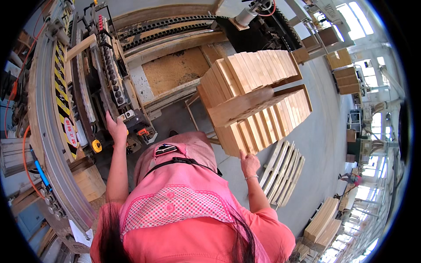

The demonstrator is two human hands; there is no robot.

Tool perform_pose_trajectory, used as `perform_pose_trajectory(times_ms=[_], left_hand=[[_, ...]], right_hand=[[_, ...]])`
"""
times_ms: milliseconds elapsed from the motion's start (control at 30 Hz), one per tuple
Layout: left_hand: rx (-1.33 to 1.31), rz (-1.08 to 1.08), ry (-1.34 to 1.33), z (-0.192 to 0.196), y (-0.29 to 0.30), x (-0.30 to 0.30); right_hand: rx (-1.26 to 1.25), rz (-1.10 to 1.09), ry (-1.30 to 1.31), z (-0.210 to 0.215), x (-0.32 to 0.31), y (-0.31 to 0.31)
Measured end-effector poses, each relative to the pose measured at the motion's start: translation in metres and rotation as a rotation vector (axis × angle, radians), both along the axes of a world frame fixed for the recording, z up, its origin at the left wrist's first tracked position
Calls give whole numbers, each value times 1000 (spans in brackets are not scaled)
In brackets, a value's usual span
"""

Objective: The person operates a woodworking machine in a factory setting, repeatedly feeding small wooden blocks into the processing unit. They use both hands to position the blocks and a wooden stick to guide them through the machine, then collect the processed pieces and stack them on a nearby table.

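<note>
My left hand (116, 129) is at the near end of a long machine, beside a dark metal rail (99, 87). Its index finger stretches toward the rail, the thumb stands apart, and nothing shows in the hand. My right hand (250, 165), with a bracelet at the wrist, is at the near lower corner of the stacked wooden boards (258, 131). One finger points at the corner and seems to touch it; the other fingers are partly hidden. These light boards stand in two rows, with a wider wooden panel (237, 106) between them. A single wood strip (81, 47) lies across the machine.
A yellow-black striped guard (61, 87) runs along the machine on the left, with a yellow knob (97, 146) near its end. Sawdust (175, 72) covers a panel ahead. A slatted pallet (282, 173) lies on the floor at right. More boards (322, 219) are stacked farther right.
</note>
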State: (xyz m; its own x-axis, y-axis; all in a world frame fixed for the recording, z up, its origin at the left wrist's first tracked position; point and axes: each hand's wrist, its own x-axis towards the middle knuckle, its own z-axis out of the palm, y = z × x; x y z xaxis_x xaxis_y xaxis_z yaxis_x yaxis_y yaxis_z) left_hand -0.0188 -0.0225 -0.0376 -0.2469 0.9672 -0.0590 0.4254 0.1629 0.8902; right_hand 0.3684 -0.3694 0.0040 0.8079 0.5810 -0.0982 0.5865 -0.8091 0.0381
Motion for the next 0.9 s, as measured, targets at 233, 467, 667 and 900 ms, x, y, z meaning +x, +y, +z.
perform_pose_trajectory(times_ms=[233,467,667,900], left_hand=[[33,-9,29,-6,1,-2],[57,-12,60,-2,0,-1],[69,-23,89,5,-2,1],[56,-40,38,-3,0,-3]], right_hand=[[-72,-53,95,-11,26,-35],[46,-19,22,-13,30,-20],[114,144,-85,-1,1,7],[43,26,-114,-20,-15,42]])
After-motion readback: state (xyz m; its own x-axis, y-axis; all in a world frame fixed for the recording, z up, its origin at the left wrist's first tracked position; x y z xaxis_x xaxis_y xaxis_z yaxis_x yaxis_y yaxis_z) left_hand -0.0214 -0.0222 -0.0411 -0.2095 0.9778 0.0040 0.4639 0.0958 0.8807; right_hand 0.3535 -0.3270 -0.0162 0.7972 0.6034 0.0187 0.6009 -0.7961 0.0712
